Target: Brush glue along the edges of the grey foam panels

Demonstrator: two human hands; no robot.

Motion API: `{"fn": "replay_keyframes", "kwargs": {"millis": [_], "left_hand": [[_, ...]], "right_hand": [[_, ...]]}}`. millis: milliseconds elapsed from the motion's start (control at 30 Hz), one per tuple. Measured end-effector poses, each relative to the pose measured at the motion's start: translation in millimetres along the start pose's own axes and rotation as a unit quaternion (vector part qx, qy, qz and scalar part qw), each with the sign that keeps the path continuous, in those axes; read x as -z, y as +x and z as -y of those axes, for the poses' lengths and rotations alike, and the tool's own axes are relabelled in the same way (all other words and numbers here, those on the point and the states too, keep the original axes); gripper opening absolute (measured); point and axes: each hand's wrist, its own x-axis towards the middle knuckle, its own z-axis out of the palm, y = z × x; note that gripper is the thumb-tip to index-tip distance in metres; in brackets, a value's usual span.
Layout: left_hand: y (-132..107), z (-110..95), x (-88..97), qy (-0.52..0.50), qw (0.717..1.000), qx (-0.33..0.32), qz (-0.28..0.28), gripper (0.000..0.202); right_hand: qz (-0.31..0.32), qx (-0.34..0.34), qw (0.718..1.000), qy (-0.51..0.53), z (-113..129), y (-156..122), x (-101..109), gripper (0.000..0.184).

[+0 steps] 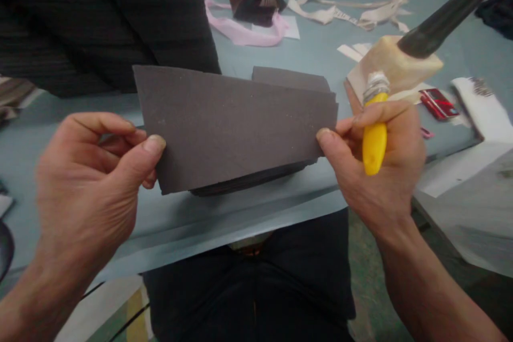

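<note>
Dark grey rectangular felt sheet (pixel 236 128) at centre, pinched at 9 o'clock by left hand (pixel 92 192) and at 3 o'clock by right hand (pixel 380 165) also clutching yellow-handled tool (pixel 374 141), at risk of slipping from that crowded grip; pale wooden mallet (pixel 396 64) close at 2 o'clock, matching dark stack (pixel 248 181) beneath on blue-grey table (pixel 240 219).

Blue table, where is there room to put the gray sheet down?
Bare table runs along the near edge, in front of the dark stack. Another free patch lies between the pink ribbon and the wooden block. It is crowded far back with beige strips and at the right with the red case.
</note>
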Motion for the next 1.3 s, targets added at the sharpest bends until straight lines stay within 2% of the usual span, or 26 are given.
{"fn": "replay_keyframes", "kwargs": {"millis": [67, 133, 300, 600, 900, 1133, 1300], "left_hand": [[3.6, -1.8, -4.5, -0.014, 1.0, 0.016, -0.004, 0.031], [2.4, -2.5, -6.5, 0.016, 1.0, 0.021, 0.0, 0.029], [-5.2, 2.6, -7.4, 0.048, 0.998, 0.033, 0.036, 0.027], [-6.3, 9.9, -11.6, 0.056, 0.996, 0.002, 0.068, 0.025], [-1.7, 15.5, -12.6, 0.05, 0.995, -0.013, 0.083, 0.027], [9.2, 22.4, -11.7, 0.056, 0.986, -0.038, 0.15, 0.024], [18.1, 26.9, -12.4, 0.039, 0.982, -0.063, 0.172, 0.024]], "right_hand": [[0.013, 0.016, 1.0, -0.001, -7.4, 2.8, -1.9, 0.029], [0.028, 0.02, 0.999, 0.001, -12.8, 2.0, -2.2, 0.028], [0.067, -0.001, 0.998, 0.004, -18.9, -4.1, -3.3, 0.03], [0.083, -0.003, 0.996, -0.018, -29.8, -5.8, -5.8, 0.034], [0.073, 0.005, 0.997, 0.011, -39.8, 0.0, -5.7, 0.034], [0.014, 0.036, 0.999, 0.009, -38.1, 6.7, -8.0, 0.032], [0.005, 0.042, 0.998, 0.041, -40.7, 9.2, -9.8, 0.033]]}}
